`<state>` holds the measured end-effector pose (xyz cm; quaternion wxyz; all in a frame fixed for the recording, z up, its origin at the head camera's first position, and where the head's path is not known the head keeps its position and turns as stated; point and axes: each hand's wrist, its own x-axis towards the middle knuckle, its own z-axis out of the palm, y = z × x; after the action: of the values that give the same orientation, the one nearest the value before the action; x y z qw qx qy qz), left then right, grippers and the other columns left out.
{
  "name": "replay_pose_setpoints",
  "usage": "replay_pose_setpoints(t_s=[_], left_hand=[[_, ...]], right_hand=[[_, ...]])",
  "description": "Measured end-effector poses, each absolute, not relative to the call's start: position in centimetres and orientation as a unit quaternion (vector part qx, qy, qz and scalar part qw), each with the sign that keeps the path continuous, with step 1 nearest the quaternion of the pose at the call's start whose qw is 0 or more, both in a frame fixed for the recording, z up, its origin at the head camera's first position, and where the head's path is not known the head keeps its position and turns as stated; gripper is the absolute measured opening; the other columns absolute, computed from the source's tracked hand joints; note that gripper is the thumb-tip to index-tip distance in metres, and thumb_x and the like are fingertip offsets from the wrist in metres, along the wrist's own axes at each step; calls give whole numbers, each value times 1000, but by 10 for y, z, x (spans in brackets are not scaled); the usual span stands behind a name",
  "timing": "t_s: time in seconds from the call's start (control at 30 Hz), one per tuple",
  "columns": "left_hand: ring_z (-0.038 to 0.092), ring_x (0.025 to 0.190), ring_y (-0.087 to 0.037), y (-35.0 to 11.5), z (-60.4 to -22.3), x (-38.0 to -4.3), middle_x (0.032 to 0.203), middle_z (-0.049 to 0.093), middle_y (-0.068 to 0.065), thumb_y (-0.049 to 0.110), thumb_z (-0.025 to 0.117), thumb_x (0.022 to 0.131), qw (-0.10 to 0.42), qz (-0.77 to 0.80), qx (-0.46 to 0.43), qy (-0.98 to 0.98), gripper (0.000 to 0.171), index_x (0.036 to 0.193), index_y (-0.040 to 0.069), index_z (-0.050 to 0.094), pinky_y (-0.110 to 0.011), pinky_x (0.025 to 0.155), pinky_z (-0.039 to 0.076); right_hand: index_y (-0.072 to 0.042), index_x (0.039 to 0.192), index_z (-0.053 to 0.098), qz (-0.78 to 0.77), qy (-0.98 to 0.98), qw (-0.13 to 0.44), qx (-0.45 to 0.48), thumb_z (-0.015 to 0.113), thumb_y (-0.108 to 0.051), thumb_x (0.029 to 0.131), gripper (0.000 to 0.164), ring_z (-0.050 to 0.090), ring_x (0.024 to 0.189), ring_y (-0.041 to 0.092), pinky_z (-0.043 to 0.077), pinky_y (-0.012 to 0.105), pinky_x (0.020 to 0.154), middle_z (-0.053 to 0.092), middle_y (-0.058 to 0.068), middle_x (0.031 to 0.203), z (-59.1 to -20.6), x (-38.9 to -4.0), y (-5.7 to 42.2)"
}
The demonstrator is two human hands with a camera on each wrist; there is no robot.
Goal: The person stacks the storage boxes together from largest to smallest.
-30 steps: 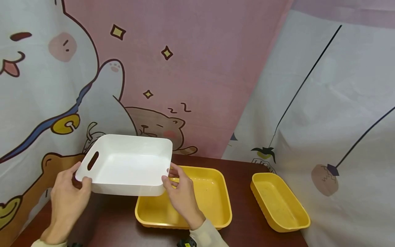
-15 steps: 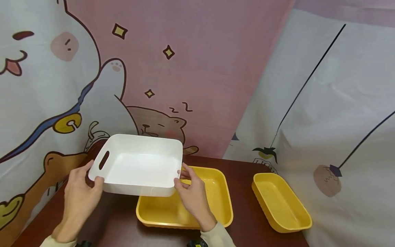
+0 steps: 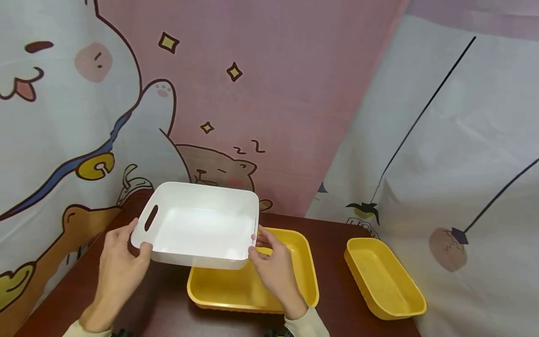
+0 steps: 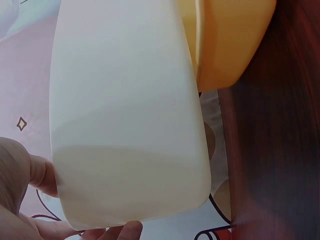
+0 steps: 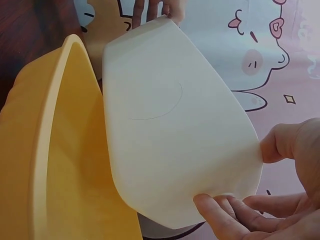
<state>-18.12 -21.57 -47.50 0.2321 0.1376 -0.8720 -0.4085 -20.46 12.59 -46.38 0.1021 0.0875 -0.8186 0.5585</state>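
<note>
A white plastic bin [image 3: 202, 231] with an oval handle slot is held up in the air, tilted so its inside faces the head camera. The left hand [image 3: 122, 269] grips its near left corner, thumb on the rim. At the right end the right hand [image 3: 275, 269] pinches the wall between thumb and fingers. Behind and below the bin, a large yellow tray [image 3: 236, 306] stands on the table, partly hidden by the bin and the right hand. Both wrist views show the bin's underside [image 4: 125, 110], and a thin curved line crosses it in the right wrist view.
A smaller oblong yellow tray [image 3: 385, 278] stands at the right of the dark reddish-brown table [image 3: 332, 281], close to the right-hand cloth. Cartoon-printed cloth [image 3: 294, 117] hangs behind the table and along both sides.
Both hands have carried the white bin to the right, across more of the large yellow tray. The whole head view has shifted slightly too. The grip looks the same.
</note>
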Motion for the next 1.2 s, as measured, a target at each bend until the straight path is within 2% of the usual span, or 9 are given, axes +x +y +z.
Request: replay_pose_setpoints(t_s=[0.23, 0.3, 0.5, 0.67, 0.8, 0.93, 1.13, 1.2], left_hand=[[55, 149, -63, -212, -476, -178, 165, 52, -41, 8, 70, 103, 238, -408, 111, -874, 74, 173, -6, 49, -79, 121, 45], [55, 153, -62, -210, -475, -177, 170, 53, -39, 9, 69, 104, 226, -405, 109, -879, 75, 175, -4, 46, -79, 123, 46], [59, 151, -60, -205, -474, -177, 171, 54, -39, 14, 70, 107, 188, -405, 117, -887, 79, 179, 1, 41, -79, 122, 49], [54, 158, -60, -201, -473, -176, 176, 51, -36, 10, 72, 105, 191, -410, 98, -886, 81, 178, -1, 41, -80, 127, 45], [60, 150, -59, -198, -473, -176, 170, 57, -35, 8, 73, 102, 218, -407, 76, -884, 80, 175, -4, 45, -78, 123, 49], [65, 138, -55, -195, -474, -176, 160, 64, -33, 4, 74, 99, 242, -407, 59, -879, 77, 172, -5, 51, -71, 113, 52], [68, 128, -50, -190, -475, -176, 155, 66, -30, 2, 73, 99, 245, -404, 45, -880, 72, 169, -6, 55, -66, 106, 54], [70, 124, -48, -188, -475, -176, 153, 69, -29, 2, 74, 99, 251, -397, 41, -882, 70, 167, -5, 58, -52, 103, 56]], right_hand=[[-7, 161, 70, 557, -821, 102, 76, 83, -11, 102, 60, 80, 119, 26, 71, 32, 97, 85, 12, 134, -461, -203, 132], [-8, 161, 70, 557, -821, 103, 74, 82, -10, 102, 60, 79, 119, 26, 71, 31, 96, 85, 12, 134, -461, -202, 135], [-8, 160, 70, 545, -830, 102, 65, 82, -9, 101, 60, 79, 118, 26, 71, 33, 96, 85, 12, 133, -460, -201, 141], [-6, 159, 70, 546, -830, 96, 59, 81, -9, 101, 60, 78, 119, 26, 71, 32, 96, 85, 11, 132, -461, -201, 147], [-5, 159, 71, 548, -829, 97, 52, 80, -9, 101, 59, 78, 118, 26, 72, 33, 96, 84, 12, 132, -461, -201, 152], [-4, 156, 73, 540, -833, 109, 48, 80, -12, 103, 54, 78, 117, 28, 71, 28, 91, 85, 15, 129, -459, -201, 159], [-8, 155, 75, 502, -855, 130, 35, 83, -27, 109, 51, 81, 114, 27, 65, 21, 84, 87, 11, 123, -455, -200, 168], [-9, 155, 75, 489, -861, 133, 33, 83, -29, 109, 51, 82, 114, 27, 67, 24, 86, 87, 11, 121, -454, -200, 171]])
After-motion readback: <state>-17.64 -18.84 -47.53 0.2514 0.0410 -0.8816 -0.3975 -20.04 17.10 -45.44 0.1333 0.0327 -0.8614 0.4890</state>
